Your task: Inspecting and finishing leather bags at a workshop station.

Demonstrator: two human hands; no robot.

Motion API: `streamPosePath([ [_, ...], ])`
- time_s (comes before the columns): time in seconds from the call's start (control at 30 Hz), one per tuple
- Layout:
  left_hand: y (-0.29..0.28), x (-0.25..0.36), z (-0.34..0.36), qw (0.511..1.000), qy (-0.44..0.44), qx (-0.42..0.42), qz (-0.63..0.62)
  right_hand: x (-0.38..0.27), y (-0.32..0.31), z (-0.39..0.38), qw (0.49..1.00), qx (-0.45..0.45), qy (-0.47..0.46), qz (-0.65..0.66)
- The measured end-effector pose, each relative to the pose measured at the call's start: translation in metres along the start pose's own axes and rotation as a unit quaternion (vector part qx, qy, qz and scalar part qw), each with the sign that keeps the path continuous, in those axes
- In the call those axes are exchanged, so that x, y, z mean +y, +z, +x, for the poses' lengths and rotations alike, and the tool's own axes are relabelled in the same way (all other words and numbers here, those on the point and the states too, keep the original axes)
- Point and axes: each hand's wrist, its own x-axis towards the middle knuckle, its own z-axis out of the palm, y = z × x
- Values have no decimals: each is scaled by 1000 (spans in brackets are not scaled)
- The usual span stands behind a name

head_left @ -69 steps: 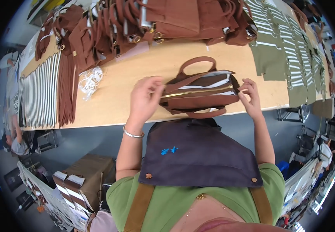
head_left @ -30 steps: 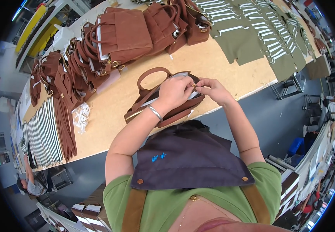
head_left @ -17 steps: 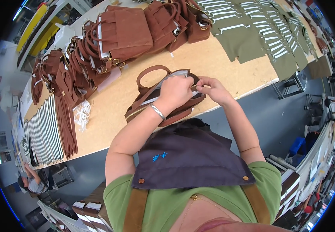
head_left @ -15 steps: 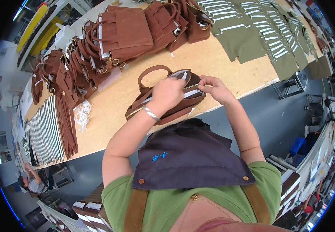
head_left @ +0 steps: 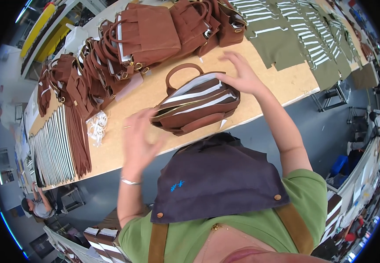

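Note:
In front of me, near the table's front edge, a brown handbag (head_left: 201, 119) lies with its zipper undone, showing white lining strips and a pale inside. One round carry handle stands up on its far side. My left hand (head_left: 141, 136), blurred by motion, is off the bag's left end with its fingers spread and nothing in them. At the far right end of the bag, my right hand (head_left: 242, 76) has thumb and fingers apart; the thumb is by the bag's rim, though whether it touches cannot be made out.
Brown handbags (head_left: 150, 35) are heaped along the table's back. To the left lie striped strips (head_left: 51, 149), brown straps (head_left: 76, 144) and a tangle of white cord (head_left: 97, 128). Olive fabric panels (head_left: 282, 48) with white strips cover the far right. A person (head_left: 41, 206) is beyond the table, lower left.
My left hand has let go of the zipper area and swung left, off the bag. My right hand has opened and moved up slightly. The bag's mouth now gapes wider.

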Motion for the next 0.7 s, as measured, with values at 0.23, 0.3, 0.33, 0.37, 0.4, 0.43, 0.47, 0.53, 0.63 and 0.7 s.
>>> streamPosePath([
  [0.23,58,39,2,982,117,-150,-12,-47,28,70,948,-307,62,-53],
  [0.3,46,7,1,996,84,-25,14,-32,15,64,966,-232,98,63],
  [0.33,38,-4,5,996,76,29,25,-19,6,58,968,-184,115,129],
  [0.37,29,-13,10,994,66,81,36,-15,-10,50,960,-145,134,196],
  [0.4,21,-23,17,992,49,102,59,-15,-25,42,947,-104,154,262],
  [0.43,16,-31,27,988,32,123,84,-21,-37,33,947,-108,154,262],
  [0.47,17,-41,40,986,33,147,65,-30,-45,22,934,-81,206,281],
  [0.53,27,-60,69,982,42,180,46,-47,-44,-3,916,-62,259,299],
  [0.63,51,-76,93,983,42,171,51,-69,-20,-47,888,-22,288,359],
  [0.7,69,-82,95,989,40,128,67,-69,2,-71,868,-1,312,386],
])
